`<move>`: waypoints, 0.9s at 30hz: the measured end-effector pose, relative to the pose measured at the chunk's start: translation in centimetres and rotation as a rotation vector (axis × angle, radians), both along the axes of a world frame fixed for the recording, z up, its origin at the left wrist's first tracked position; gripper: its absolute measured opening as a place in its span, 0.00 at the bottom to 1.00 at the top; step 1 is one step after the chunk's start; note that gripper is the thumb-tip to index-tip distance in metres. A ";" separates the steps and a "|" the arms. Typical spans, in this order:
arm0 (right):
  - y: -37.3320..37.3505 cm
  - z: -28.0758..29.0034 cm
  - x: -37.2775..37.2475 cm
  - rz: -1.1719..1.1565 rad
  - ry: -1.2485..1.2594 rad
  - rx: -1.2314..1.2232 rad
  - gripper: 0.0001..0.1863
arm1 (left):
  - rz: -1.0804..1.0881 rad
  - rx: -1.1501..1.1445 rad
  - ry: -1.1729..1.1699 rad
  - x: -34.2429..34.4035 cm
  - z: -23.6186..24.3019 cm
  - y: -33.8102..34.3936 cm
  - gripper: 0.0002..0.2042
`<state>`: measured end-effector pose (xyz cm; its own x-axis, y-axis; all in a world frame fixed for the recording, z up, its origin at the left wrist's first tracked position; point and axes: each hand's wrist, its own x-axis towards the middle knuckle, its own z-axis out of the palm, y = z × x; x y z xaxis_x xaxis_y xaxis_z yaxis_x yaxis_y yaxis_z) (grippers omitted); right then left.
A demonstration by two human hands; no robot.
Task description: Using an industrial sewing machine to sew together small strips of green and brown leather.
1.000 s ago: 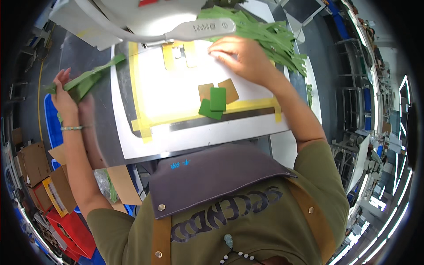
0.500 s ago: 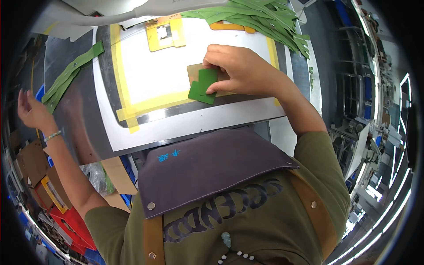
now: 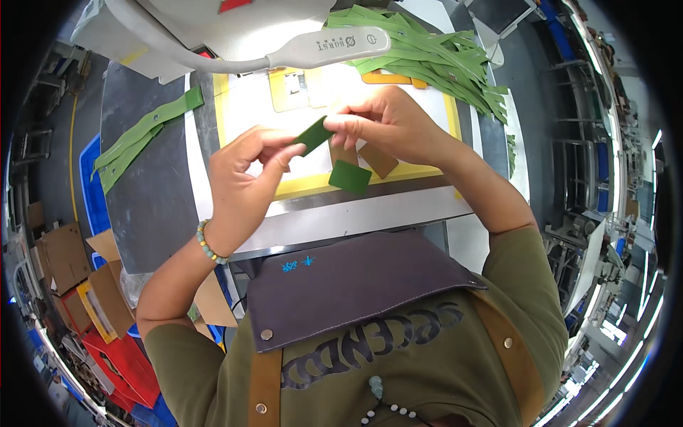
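A small dark-green rectangular piece (image 3: 311, 135), tilted, is held above the white work surface between my two hands. My left hand (image 3: 245, 167) pinches its lower-left end between thumb and fingers. At its upper-right end, the thumb and fingertips of my right hand (image 3: 395, 128) close on it. Just below lies a second green piece (image 3: 350, 176) with rounded corners, across the yellow tape near the front edge. Beside it, under my right hand, are a tan piece (image 3: 378, 160) and another brownish piece (image 3: 343, 153), partly covered.
A grey lamp head (image 3: 331, 48) on a bent arm hangs over the back. Behind my hands sits a yellow frame-like template (image 3: 288, 90). Long green strips are heaped at the back right (image 3: 427, 64), with a few more strips (image 3: 146, 139) at left. A blue bin (image 3: 92, 185) stands beyond the left edge.
My left hand has come in from the far left to the middle and grips a green piece. My right hand has lifted that piece off the surface. The whole view has shifted, showing more lamp.
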<state>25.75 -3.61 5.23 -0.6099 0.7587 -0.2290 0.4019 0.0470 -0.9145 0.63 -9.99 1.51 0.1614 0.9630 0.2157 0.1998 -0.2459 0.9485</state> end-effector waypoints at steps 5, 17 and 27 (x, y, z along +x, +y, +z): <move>2.4 -4.3 1.1 0.175 -0.278 0.982 0.09 | 0.121 0.112 0.080 -3.1 -0.7 1.2 0.04; 2.5 -1.9 1.1 0.098 -0.253 1.175 0.22 | 0.156 0.513 0.474 -6.0 1.0 2.6 0.08; 4.7 -5.8 -0.3 0.174 -0.293 1.032 0.22 | -0.139 0.973 0.914 -5.2 -1.1 6.0 0.17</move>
<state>25.42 1.13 -0.57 -0.7533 0.5771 0.3154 0.5112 0.8156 -0.2712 -4.62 -3.95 0.43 0.6973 0.4451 0.5618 0.5820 -0.8091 -0.0813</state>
